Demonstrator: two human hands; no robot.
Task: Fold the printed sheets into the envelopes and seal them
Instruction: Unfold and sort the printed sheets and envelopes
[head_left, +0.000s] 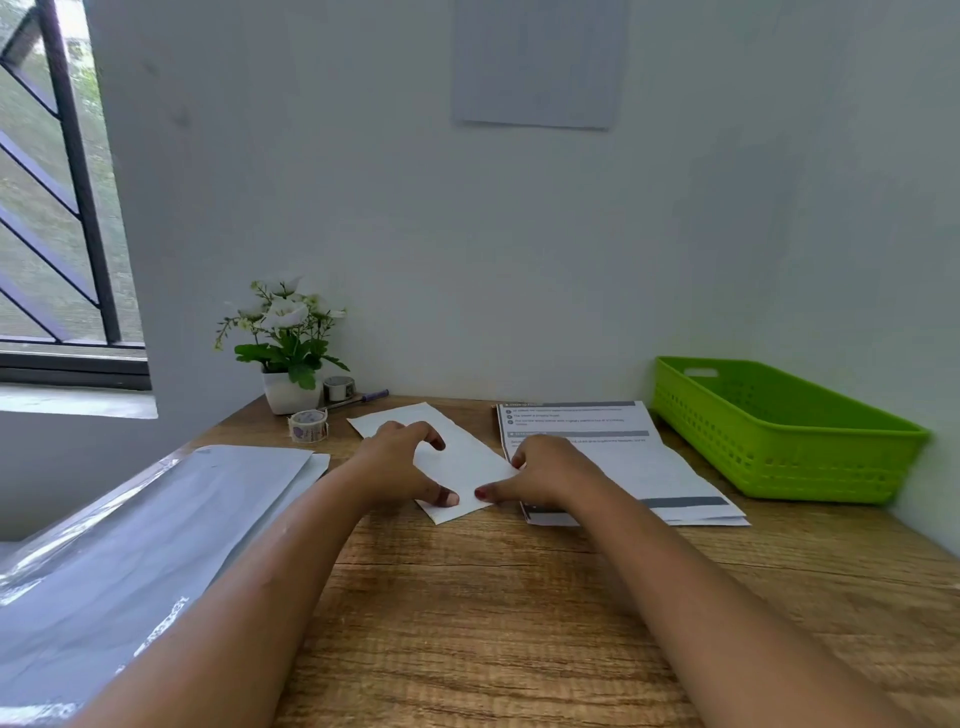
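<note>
A folded white sheet (460, 462) lies slanted on the wooden desk (467, 597). My left hand (402, 462) rests on its left part, fingers arched and thumb pressing its near edge. My right hand (540, 470) presses its right end, thumb flat on the paper. A stack of printed sheets (623, 457) lies just right of it, partly under my right hand. A pack of envelopes in clear plastic wrap (156, 530) lies at the left of the desk.
A green plastic basket (779, 431) stands at the back right corner. At the back left are a potted white flower (288, 353), two tape rolls (309, 426) (338, 387) and a pen (363, 397). A window is at far left.
</note>
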